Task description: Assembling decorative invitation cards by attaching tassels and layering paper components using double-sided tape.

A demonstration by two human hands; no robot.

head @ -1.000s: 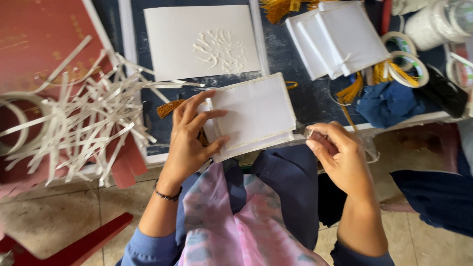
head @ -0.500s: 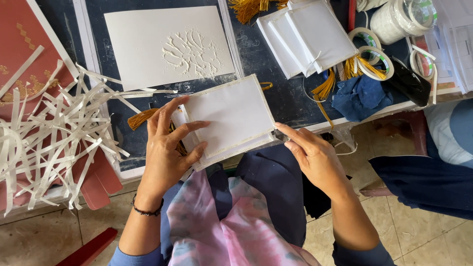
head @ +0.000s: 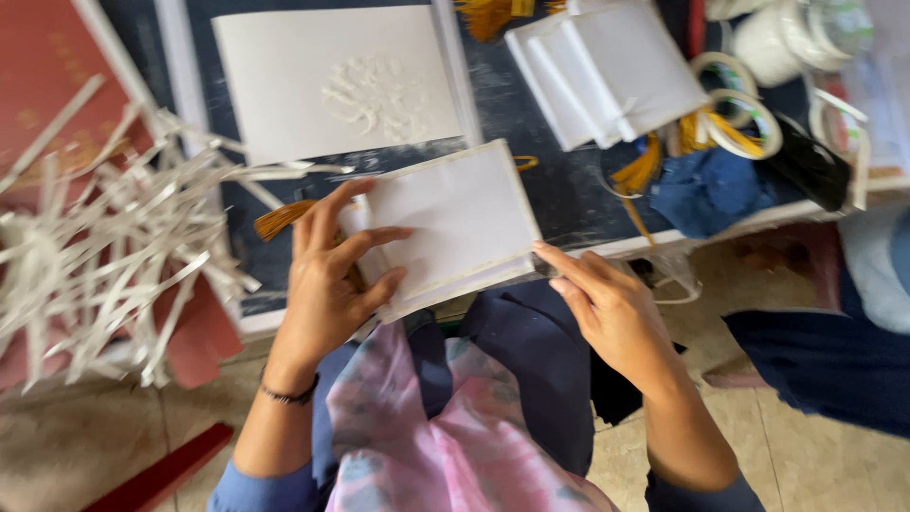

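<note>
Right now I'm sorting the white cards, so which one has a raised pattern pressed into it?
The large flat white sheet at the top of the dark table. The card in both hands and the stacked cards look plain.

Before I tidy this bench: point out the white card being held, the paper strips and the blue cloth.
white card (head: 455, 213), head view, bare middle of its face.
paper strips (head: 104, 256), head view, middle of the pile.
blue cloth (head: 706, 190), head view, its crumpled centre.
</note>
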